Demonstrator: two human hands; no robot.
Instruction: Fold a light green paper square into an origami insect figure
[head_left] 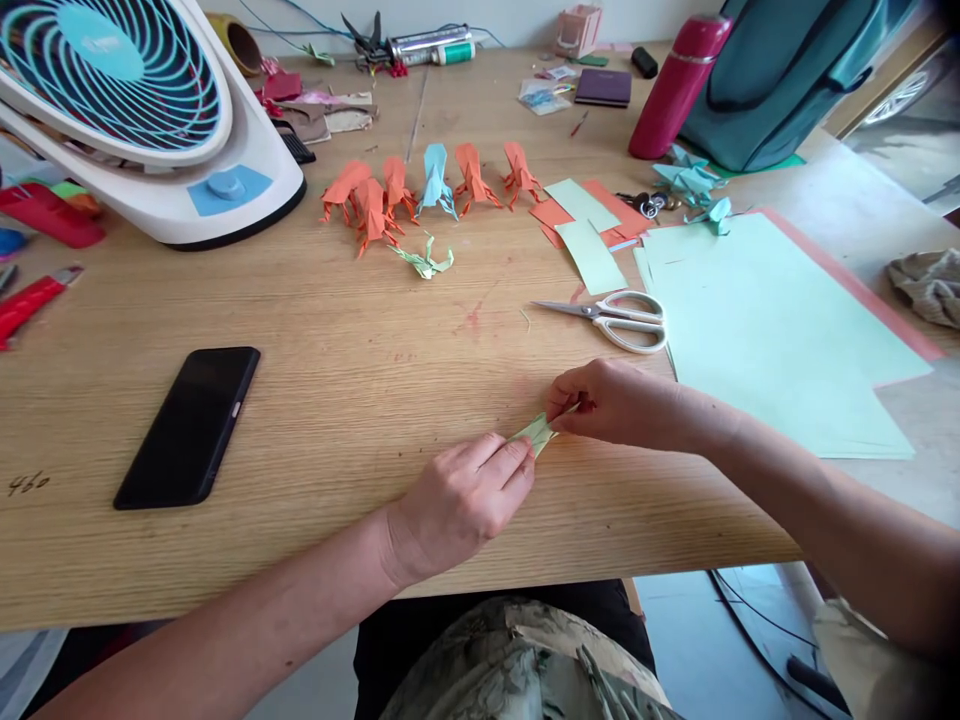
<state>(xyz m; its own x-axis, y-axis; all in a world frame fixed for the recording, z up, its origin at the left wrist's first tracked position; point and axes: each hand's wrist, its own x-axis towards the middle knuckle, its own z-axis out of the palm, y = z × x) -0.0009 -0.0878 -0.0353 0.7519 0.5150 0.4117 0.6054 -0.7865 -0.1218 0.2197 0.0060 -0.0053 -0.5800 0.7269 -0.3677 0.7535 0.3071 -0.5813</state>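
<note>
A small folded piece of pale green paper (537, 431) lies low over the wooden table (337, 400), held between both hands. My left hand (461, 500) pinches its near end with closed fingers. My right hand (611, 402) pinches its far end, fingers curled together. White-handled scissors (622, 318) lie just beyond my right hand. Further back stands a row of several folded paper figures, orange (371, 200) and one light blue (436, 180), with a small green folded figure (425, 260) in front of them.
A black phone (191, 425) lies at the left. A white and teal fan (142, 110) stands at the back left. Large green paper sheets (772, 330) cover the right side. A red bottle (675, 85) and a teal bag (787, 70) stand at the back right.
</note>
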